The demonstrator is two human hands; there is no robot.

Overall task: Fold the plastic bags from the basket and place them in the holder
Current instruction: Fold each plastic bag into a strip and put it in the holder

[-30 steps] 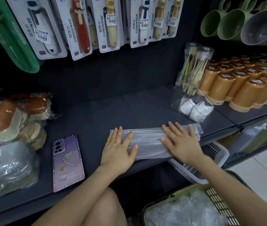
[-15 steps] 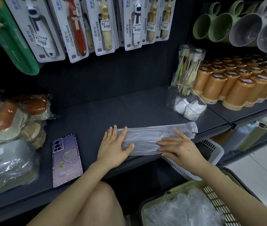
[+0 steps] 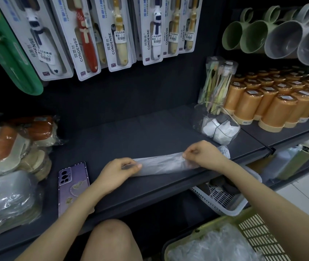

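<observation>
Now the bag (image 3: 161, 164), lying 9 to 3 o'clock, is pinched at its ends by left hand (image 3: 116, 173) and right hand (image 3: 204, 157), the holder (image 3: 199, 117) set at the latter's 1 o'clock.

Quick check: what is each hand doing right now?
Left hand: pinches the left end of the folded plastic bag.
Right hand: pinches the same bag nearer its right end.

A purple phone (image 3: 73, 185) lies on the dark shelf (image 3: 131, 132) at lower left. Carded toothbrushes (image 3: 116, 34) hang along the top; orange cups (image 3: 274, 106) stand at right, mugs (image 3: 263, 32) above them.
</observation>
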